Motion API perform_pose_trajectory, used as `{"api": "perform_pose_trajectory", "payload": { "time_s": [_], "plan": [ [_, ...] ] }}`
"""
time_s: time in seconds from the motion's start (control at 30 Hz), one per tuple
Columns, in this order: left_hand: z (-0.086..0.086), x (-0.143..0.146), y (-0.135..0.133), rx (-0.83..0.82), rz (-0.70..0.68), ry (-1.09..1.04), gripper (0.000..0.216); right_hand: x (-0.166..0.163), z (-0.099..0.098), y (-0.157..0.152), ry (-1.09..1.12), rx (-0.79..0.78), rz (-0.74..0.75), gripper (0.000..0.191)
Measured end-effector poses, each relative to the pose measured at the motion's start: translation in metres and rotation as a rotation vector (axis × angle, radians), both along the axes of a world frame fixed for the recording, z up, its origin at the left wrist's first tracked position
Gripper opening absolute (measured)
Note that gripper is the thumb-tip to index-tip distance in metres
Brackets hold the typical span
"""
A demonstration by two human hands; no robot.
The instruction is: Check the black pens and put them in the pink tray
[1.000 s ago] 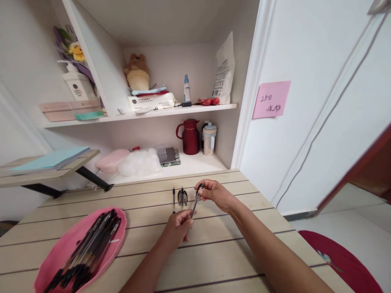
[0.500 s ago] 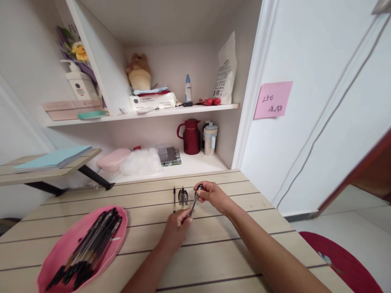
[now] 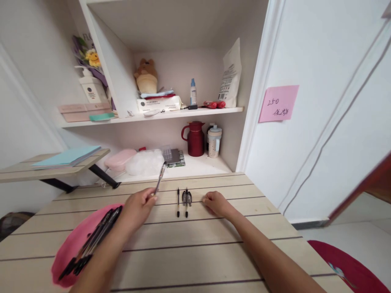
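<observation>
My left hand (image 3: 138, 206) is closed round the lower end of a pen barrel (image 3: 159, 178) that points up and away, above the wooden table (image 3: 214, 252). My right hand (image 3: 216, 203) rests on the table with fingers curled down; whatever is under them is hidden. Between my hands lie pen parts (image 3: 182, 200): two thin dark pieces side by side, with small caps beside them. A pink tray (image 3: 71, 244) with several black pens (image 3: 91, 239) sits at the left, partly behind my left forearm.
White shelves behind the table hold a red jug (image 3: 193, 139), a cup (image 3: 214, 141), a pink case (image 3: 119, 159) and a clear bag (image 3: 145, 161). A side table with a blue folder (image 3: 67, 156) stands left. A pink note (image 3: 277, 103) sticks on the wall.
My hands have come apart. The left hand carried the pen barrel up and to the left, toward the tray. The right hand dropped to the table beside the laid-out parts. The camera shifted slightly.
</observation>
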State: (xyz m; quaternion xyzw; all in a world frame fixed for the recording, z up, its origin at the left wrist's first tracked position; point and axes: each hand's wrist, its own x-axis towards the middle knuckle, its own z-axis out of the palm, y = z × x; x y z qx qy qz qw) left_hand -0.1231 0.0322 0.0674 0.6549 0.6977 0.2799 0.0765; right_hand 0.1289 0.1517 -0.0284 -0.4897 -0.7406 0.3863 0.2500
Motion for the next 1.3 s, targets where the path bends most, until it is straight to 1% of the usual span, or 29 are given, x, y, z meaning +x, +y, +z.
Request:
{"api": "perform_pose_trajectory", "payload": {
  "time_s": [0.07, 0.1, 0.13, 0.2, 0.23, 0.3, 0.37, 0.43, 0.5, 0.6, 0.7, 0.73, 0.77, 0.87, 0.9, 0.93, 0.97, 1.03, 1.1, 1.2, 1.3],
  "plan": [
    [0.014, -0.027, -0.018, -0.052, 0.063, 0.243, 0.03, -0.001, -0.008, 0.0, -0.14, 0.104, 0.018, 0.018],
    [0.018, -0.039, -0.029, -0.102, 0.1, 0.343, 0.028, -0.001, -0.011, 0.0, -0.182, 0.144, 0.017, 0.017],
    [0.02, -0.05, -0.04, -0.16, 0.153, 0.422, 0.028, -0.002, -0.013, 0.001, -0.211, 0.17, 0.012, 0.016],
    [0.017, -0.067, -0.061, -0.285, 0.267, 0.522, 0.028, -0.002, -0.015, 0.002, -0.247, 0.193, 0.004, 0.016],
    [0.013, -0.073, -0.07, -0.341, 0.315, 0.546, 0.028, -0.002, -0.016, 0.002, -0.257, 0.196, 0.005, 0.016],
    [0.003, -0.081, -0.085, -0.411, 0.368, 0.553, 0.026, -0.002, -0.018, 0.003, -0.268, 0.193, 0.009, 0.017],
    [-0.008, -0.087, -0.095, -0.426, 0.386, 0.533, 0.025, -0.003, -0.019, 0.002, -0.277, 0.189, 0.007, 0.017],
    [-0.015, -0.092, -0.1, -0.408, 0.398, 0.515, 0.025, -0.003, -0.02, 0.002, -0.283, 0.192, 0.003, 0.018],
    [-0.016, -0.096, -0.102, -0.401, 0.407, 0.5, 0.025, -0.004, -0.021, 0.001, -0.289, 0.2, -0.001, 0.018],
    [-0.009, -0.096, -0.099, -0.384, 0.408, 0.476, 0.027, -0.005, -0.02, 0.001, -0.294, 0.203, -0.004, 0.017],
    [-0.002, -0.079, -0.085, -0.292, 0.401, 0.479, 0.031, -0.006, -0.018, 0.0, -0.293, 0.2, -0.003, 0.017],
    [-0.001, -0.069, -0.078, -0.253, 0.361, 0.468, 0.032, -0.006, -0.018, 0.0, -0.296, 0.198, -0.008, 0.017],
    [-0.002, -0.055, -0.07, -0.229, 0.281, 0.442, 0.031, -0.006, -0.017, 0.0, -0.301, 0.199, -0.016, 0.017],
    [-0.017, -0.006, -0.04, -0.202, 0.033, 0.351, 0.025, -0.007, -0.016, -0.002, -0.323, 0.215, -0.041, 0.017],
    [-0.024, 0.012, -0.03, -0.192, -0.033, 0.323, 0.024, -0.007, -0.016, -0.002, -0.329, 0.222, -0.044, 0.017],
    [-0.032, 0.028, -0.019, -0.191, -0.067, 0.292, 0.023, -0.007, -0.016, -0.002, -0.333, 0.227, -0.045, 0.017],
    [-0.039, 0.044, -0.009, -0.196, -0.067, 0.258, 0.022, -0.008, -0.016, -0.003, -0.337, 0.23, -0.045, 0.017],
    [-0.052, 0.069, 0.009, -0.222, -0.023, 0.207, 0.021, -0.008, -0.016, -0.003, -0.346, 0.232, -0.05, 0.017],
    [-0.062, 0.085, 0.025, -0.228, 0.0, 0.188, 0.023, -0.009, -0.015, -0.003, -0.353, 0.232, -0.055, 0.017],
    [-0.072, 0.096, 0.043, -0.239, 0.023, 0.168, 0.028, -0.009, -0.013, -0.004, -0.357, 0.229, -0.051, 0.017],
    [-0.079, 0.099, 0.052, -0.249, 0.036, 0.131, 0.029, -0.01, -0.011, -0.004, -0.37, 0.226, -0.065, 0.016]
  ]
}}
